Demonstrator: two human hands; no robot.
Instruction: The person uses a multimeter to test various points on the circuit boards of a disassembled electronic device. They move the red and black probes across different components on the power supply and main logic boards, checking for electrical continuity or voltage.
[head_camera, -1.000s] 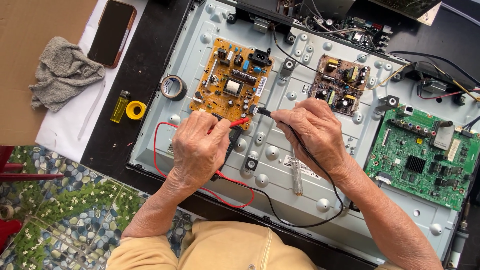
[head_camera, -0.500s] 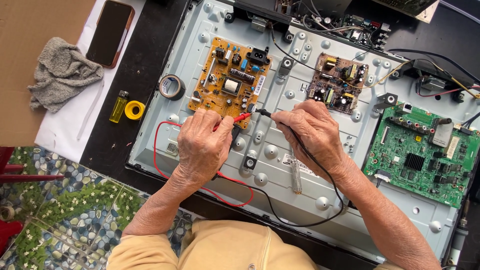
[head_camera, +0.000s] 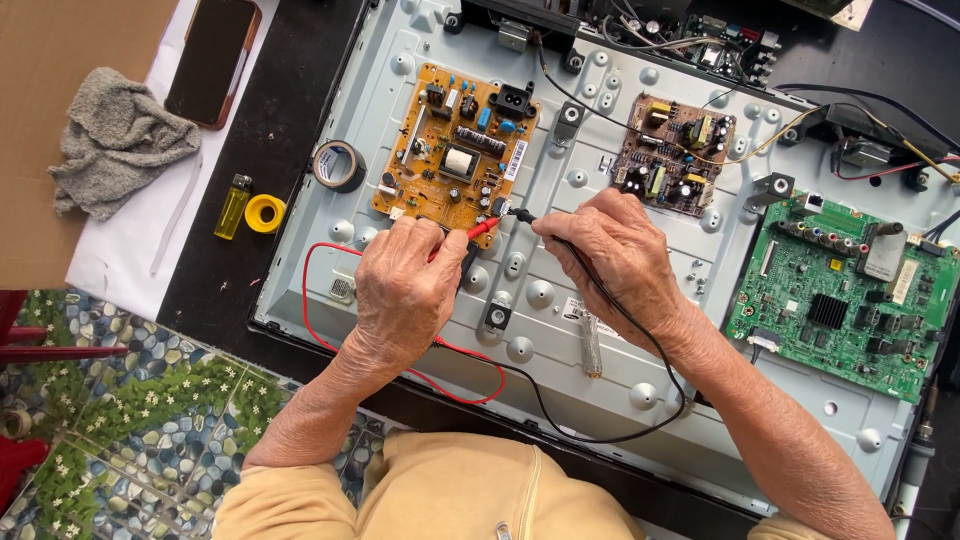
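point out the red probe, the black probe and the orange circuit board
red probe (head_camera: 482, 228), head view, on its red tip section
black probe (head_camera: 522, 215), head view, near its tip
orange circuit board (head_camera: 430, 185), head view, on its left part

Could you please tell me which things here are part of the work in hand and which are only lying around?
In use: left hand with red probe; right hand with black probe; orange circuit board.

Lying about: grey cloth, phone, lighter, yellow tape roll, dark tape roll, green circuit board.

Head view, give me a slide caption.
Left hand with red probe, right hand with black probe, on the orange circuit board.
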